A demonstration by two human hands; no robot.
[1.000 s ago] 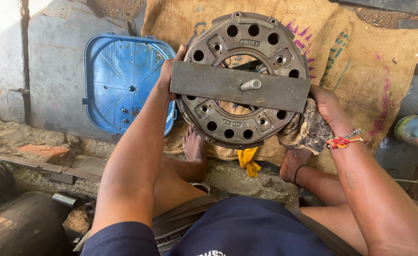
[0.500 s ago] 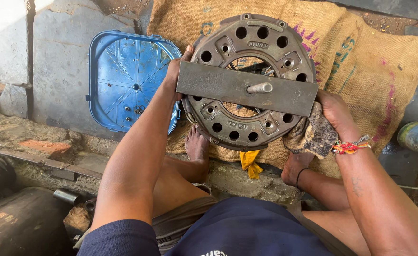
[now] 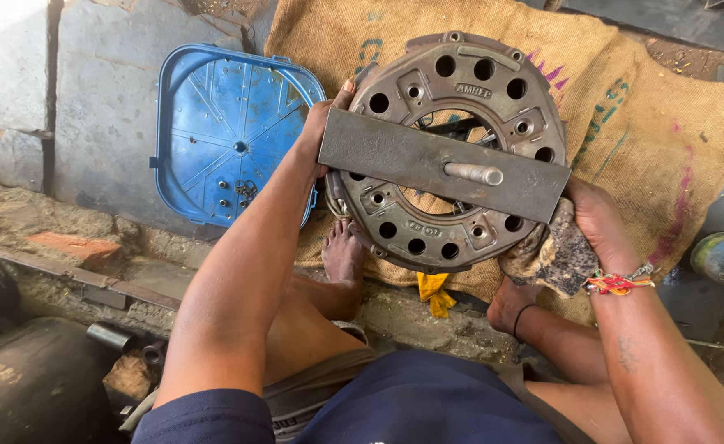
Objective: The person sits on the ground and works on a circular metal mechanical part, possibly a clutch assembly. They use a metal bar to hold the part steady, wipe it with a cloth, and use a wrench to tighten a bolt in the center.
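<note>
Both hands clamp the clutch plate (image 3: pixel 452 148) upright over the sack (image 3: pixel 625 107): left hand (image 3: pixel 322 131) gripping the bar (image 3: pixel 440 164) end, right hand (image 3: pixel 596 222) through a rag (image 3: pixel 551 255), steadying opposite rims.

Both hands held a round clutch cover (image 3: pixel 452 156) with a flat steel bar (image 3: pixel 395 156) across it. The right hand (image 3: pixel 596 222) also clutched a dirty rag (image 3: pixel 551 255); the left hand (image 3: pixel 321 131) gripped the rim.

You're in soft, even daylight, brightest and washed out at the top-left corner. Shadows stay faint under your arms. Focus is sharp throughout, with slight wide-angle stretch at the edges.
</note>
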